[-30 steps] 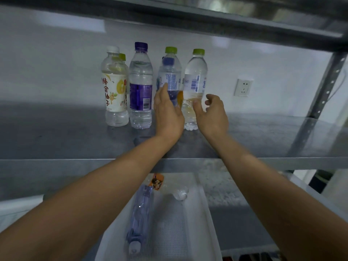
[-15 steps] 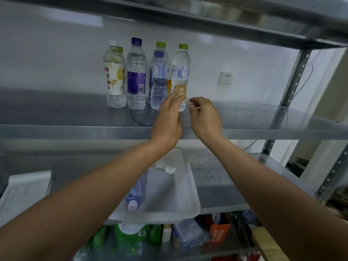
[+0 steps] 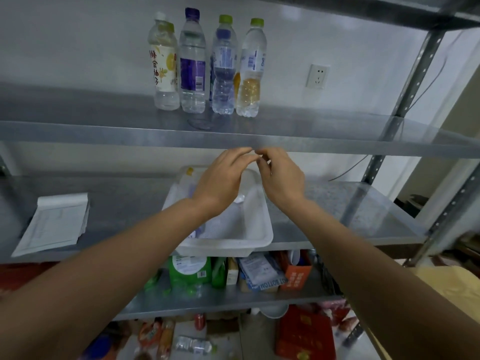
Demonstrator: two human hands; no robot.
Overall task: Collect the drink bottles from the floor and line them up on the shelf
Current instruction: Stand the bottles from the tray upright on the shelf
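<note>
Presently nothing is held in either grip, left hand (image 3: 220,180) and right hand (image 3: 281,178) loosely spread below the shelf (image 3: 337,141), where the drink bottles (image 3: 193,63) stand touching, easily toppled by a careless placement.

A white tray (image 3: 226,246) sits at the middle shelf's (image 3: 350,203) front edge, with papers (image 3: 55,224) near its left end. A socket (image 3: 317,76) is on the wall. A green packet (image 3: 189,268) and an orange box (image 3: 297,275) stand on the lower shelf (image 3: 207,300).

Clear glossy plastic bottles (image 3: 193,63) stand on a smooth, dull-sheened metal shelf (image 3: 311,131); the white tray (image 3: 249,237) below looks matt plastic.
</note>
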